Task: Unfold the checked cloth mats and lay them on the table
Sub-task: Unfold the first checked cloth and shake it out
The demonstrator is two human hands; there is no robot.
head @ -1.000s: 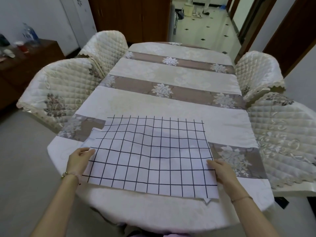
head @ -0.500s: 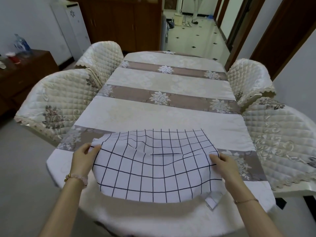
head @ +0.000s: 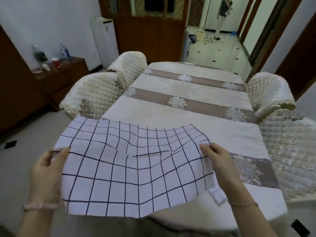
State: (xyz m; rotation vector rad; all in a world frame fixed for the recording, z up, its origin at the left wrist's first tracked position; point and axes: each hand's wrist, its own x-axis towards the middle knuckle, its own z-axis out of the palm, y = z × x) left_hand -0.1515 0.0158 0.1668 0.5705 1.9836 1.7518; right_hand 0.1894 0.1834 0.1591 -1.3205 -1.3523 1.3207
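A white cloth mat with a dark blue check [head: 133, 170] hangs lifted above the near end of the table [head: 188, 117], sagging in the middle. My left hand [head: 47, 170] pinches its left edge with thumb on top. Its right edge is pinched by my right hand [head: 217, 161]. The mat's near edge droops toward me. A small piece of checked cloth [head: 218, 195] lies on the table below my right wrist, partly hidden by the mat.
The table carries a cream and mauve floral cloth. Quilted chairs stand at its left [head: 95, 94] and right [head: 290, 151]. A wooden sideboard [head: 59, 77] with bottles is at the far left. A person [head: 223, 14] stands in the far doorway.
The mat lay flat on the table a second ago. Both hands have taken its side edges and raised it off the table toward me; the view has tilted up.
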